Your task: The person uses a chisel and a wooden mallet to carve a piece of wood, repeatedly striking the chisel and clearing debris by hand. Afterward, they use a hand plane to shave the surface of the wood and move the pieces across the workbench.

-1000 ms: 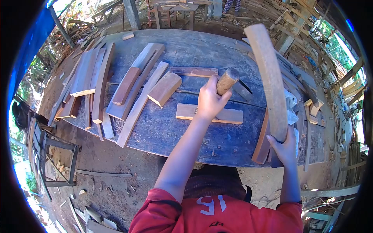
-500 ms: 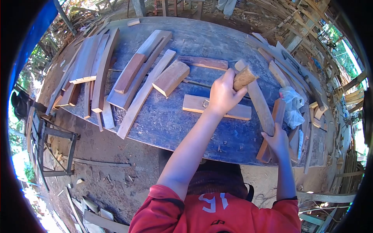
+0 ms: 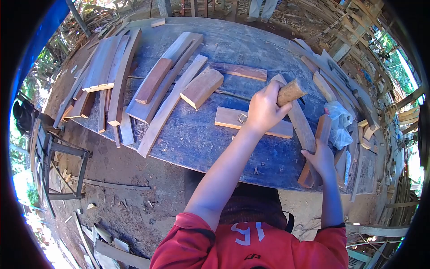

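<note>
The right hand [image 3: 321,159] is closed on the near end of a curved wooden plank [image 3: 301,123], which slants away from it toward the upper left. The left hand [image 3: 267,110], farther off, is clamped around the round wooden handle [image 3: 291,92] of a tool. The handle lies over the plank's far part in this view; whether they touch cannot be told. A dark sliver shows just beside the handle.

A rectangular wood block [image 3: 323,128] stands just right of the plank, partly hidden by the right hand. A clear plastic bag [image 3: 339,125] lies just beyond this block. Below the left hand, partly covered, is a flat wood piece [image 3: 276,129] with a small metal fitting [image 3: 242,118] on it. Left of it, on the blue worktable [image 3: 201,141], are a long narrow board [image 3: 172,107] and a thick wood block [image 3: 202,87]. A reddish wood strip [image 3: 239,71] lies farther back. Beyond the table, a person's legs [image 3: 263,9] are visible.
</note>
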{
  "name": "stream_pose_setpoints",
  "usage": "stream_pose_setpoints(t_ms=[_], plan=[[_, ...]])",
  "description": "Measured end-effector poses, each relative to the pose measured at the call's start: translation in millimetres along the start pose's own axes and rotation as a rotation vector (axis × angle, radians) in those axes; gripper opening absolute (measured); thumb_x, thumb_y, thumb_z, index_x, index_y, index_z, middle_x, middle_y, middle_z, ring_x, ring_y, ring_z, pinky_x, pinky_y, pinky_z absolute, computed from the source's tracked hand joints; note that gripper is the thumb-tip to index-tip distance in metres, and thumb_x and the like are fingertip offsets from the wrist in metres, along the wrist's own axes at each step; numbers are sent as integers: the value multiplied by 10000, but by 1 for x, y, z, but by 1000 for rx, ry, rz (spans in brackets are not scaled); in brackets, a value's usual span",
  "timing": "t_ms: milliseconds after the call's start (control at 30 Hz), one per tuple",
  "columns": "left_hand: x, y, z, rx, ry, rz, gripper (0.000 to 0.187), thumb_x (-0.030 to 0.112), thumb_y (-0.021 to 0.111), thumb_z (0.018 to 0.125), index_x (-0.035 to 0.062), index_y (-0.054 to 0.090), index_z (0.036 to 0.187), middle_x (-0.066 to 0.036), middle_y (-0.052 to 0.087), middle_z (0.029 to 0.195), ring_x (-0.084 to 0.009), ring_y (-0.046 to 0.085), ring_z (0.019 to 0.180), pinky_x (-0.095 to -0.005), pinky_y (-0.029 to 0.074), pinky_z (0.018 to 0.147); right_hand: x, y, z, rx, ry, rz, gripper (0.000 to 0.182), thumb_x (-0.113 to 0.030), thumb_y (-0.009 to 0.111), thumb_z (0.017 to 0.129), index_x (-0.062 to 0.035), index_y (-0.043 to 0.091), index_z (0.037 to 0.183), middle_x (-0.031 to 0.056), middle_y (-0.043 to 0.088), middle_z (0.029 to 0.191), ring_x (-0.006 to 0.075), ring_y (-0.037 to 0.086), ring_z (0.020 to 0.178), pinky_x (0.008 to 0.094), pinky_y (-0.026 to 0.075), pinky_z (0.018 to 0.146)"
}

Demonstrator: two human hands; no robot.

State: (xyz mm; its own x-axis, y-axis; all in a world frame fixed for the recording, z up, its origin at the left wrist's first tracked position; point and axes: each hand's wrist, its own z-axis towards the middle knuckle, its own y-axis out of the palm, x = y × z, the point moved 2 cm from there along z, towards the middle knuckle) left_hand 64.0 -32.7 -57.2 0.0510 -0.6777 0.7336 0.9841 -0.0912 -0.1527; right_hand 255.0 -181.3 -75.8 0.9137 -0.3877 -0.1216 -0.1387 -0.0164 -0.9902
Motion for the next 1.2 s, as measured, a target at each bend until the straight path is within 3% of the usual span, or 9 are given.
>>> stream_pose_setpoints(t_ms=[100, 267, 567, 733, 767, 833, 900, 1000, 1200], plan=[[2, 0, -1, -26, -15, 2, 297, 115, 683, 660, -3, 511, 872, -166, 588, 729, -304, 614, 687, -333, 475, 598, 4, 3, 3, -71, 73, 40, 602, -353, 691, 684, 36, 489, 1096, 246, 578, 970, 354, 576, 919, 403, 453, 778], [2, 3, -1, -19, 14, 19, 355, 124, 714, 622, 24, 493, 882, -137, 570, 721, -305, 595, 636, -359, 470, 576, -5, -8, 16, 316, -258, 311, 849, -403, 694, 686, -10, 298, 1327, 211, 428, 1266, 315, 417, 1187, 404, 353, 955], [2, 9, -2, -36, 33, 80, 357, 137, 710, 647, 21, 486, 899, -167, 593, 793, -349, 593, 741, -394, 474, 603, -128, -77, 44, 395, -775, 1050, 688, -360, 692, 724, -46, 407, 1266, 145, 490, 1213, 231, 462, 1139, 337, 360, 939], [-22, -9, -15, -185, -74, 170, 396, 225, 717, 670, 31, 512, 948, -163, 583, 852, -328, 585, 795, -389, 466, 671, -137, -66, 63, 479, -554, 996, 164, -88, 570, 841, -15, 559, 988, 60, 588, 867, 147, 590, 915, 248, 453, 754], [-29, -17, -22, -256, -16, 369, 407, 245, 726, 675, 31, 523, 955, -152, 578, 853, -303, 588, 774, -375, 463, 671, -135, -67, 62, 478, -559, 998, 164, -88, 570, 841, -15, 559, 988, 60, 588, 867, 147, 590, 915, 248, 453, 754], [-42, -38, -38, -471, -209, 471, 616, 403, 742, 632, 52, 505, 1079, -169, 504, 1144, -325, 485, 1083, -457, 405, 859, -125, -67, 59, 419, -479, 1131, 140, -98, 556, 859, -18, 557, 974, 63, 584, 900, 143, 600, 893, 239, 456, 760], [-50, -53, -54, -609, -322, 876, 842, 543, 715, 596, 103, 414, 1249, -179, 302, 1357, -357, 199, 1300, -597, 229, 974, -111, -60, 62, 422, -496, 1188, 118, -93, 536, 872, -17, 554, 960, 69, 581, 944, 143, 609, 876, 231, 456, 767], [-69, -61, -68, -749, -469, 887, 1008, 652, 669, 561, 163, 285, 1354, -177, 160, 1421, -365, -21, 1334, -672, 97, 969, -95, -53, 55, 421, -427, 1138, 126, -102, 534, 872, -24, 555, 969, 84, 580, 991, 149, 606, 905, 238, 456, 771], [-80, -60, -70, -705, -492, 824, 879, 614, 616, 664, 185, 285, 1356, -169, 150, 1429, -382, -28, 1330, -649, 135, 974, -48, -31, 48, 430, -326, 822, 180, -158, 575, 846, -57, 569, 996, 76, 577, 986, 150, 559, 951, 261, 437, 804]])
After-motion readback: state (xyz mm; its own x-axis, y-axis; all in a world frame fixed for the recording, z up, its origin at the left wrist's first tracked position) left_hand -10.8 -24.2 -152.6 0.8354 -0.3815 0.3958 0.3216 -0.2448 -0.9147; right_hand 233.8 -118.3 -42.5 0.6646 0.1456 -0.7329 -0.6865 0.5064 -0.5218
